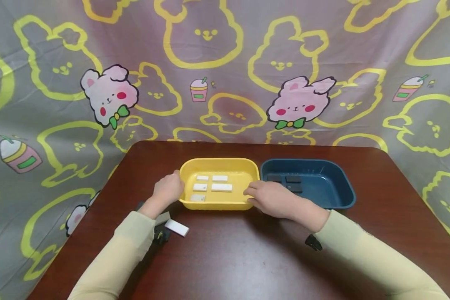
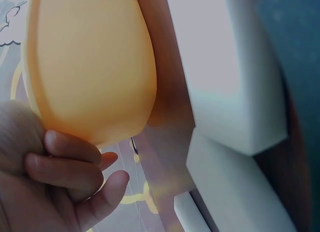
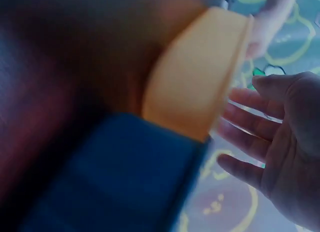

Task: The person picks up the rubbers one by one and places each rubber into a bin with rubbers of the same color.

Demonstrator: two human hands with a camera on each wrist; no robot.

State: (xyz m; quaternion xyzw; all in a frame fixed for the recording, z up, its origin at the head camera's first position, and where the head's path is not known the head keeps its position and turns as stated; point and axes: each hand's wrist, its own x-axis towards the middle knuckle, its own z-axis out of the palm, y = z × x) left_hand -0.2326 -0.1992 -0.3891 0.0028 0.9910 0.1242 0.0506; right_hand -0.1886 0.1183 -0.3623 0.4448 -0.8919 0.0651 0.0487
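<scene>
A yellow tray (image 1: pixel 217 206) sits at the middle of the table with several white rectangular blocks (image 1: pixel 221 187) lying flat in it. At the tray's left end, my left hand (image 1: pixel 168 188) has its fingers curled at the rim; the left wrist view shows these fingers (image 2: pixel 70 172) folded against the end wall. Over the right end of the tray lies my right hand (image 1: pixel 271 199), its fingers reaching to the rim. In the right wrist view the right hand's fingers (image 3: pixel 250 122) are spread and fairly straight beside the yellow wall.
A dark blue tray (image 1: pixel 333 191) stands close against the yellow tray's right side, holding several dark blocks (image 1: pixel 293 179). Near my left cuff lie a white block (image 1: pixel 177 228), a grey block (image 1: pixel 163 218) and dark pieces. A patterned curtain (image 1: pixel 225 83) hangs behind the brown table (image 1: pixel 225 258).
</scene>
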